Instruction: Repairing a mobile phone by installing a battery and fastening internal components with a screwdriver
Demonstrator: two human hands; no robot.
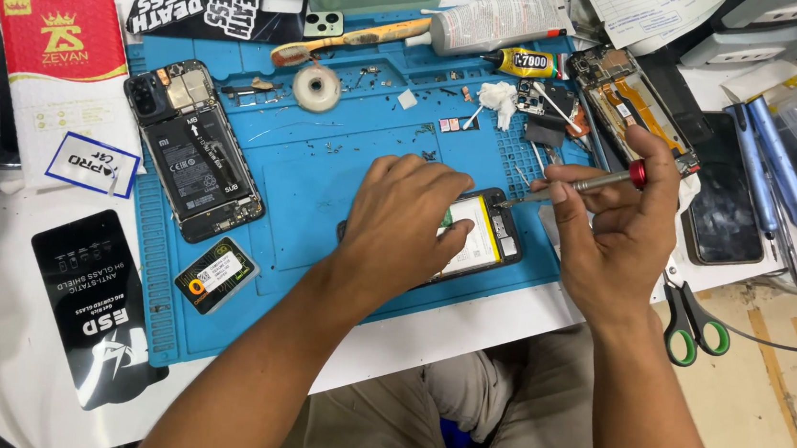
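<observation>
My left hand point(405, 223) lies flat over an opened phone point(492, 234) on the blue repair mat point(327, 165), pressing it down; the phone's white battery shows past my fingers. My right hand point(617, 229) grips a slim screwdriver point(586, 184) with a red cap, its tip touching the phone's top right corner. Most of the phone is hidden under my left hand.
A second opened phone point(192, 150) lies at the mat's left. A tape roll point(316, 87), a toothbrush point(349, 41), glue tubes point(520, 63) and small parts crowd the mat's far side. Green-handled scissors point(692, 327) hang off the table's right edge. Packages point(65, 80) lie left.
</observation>
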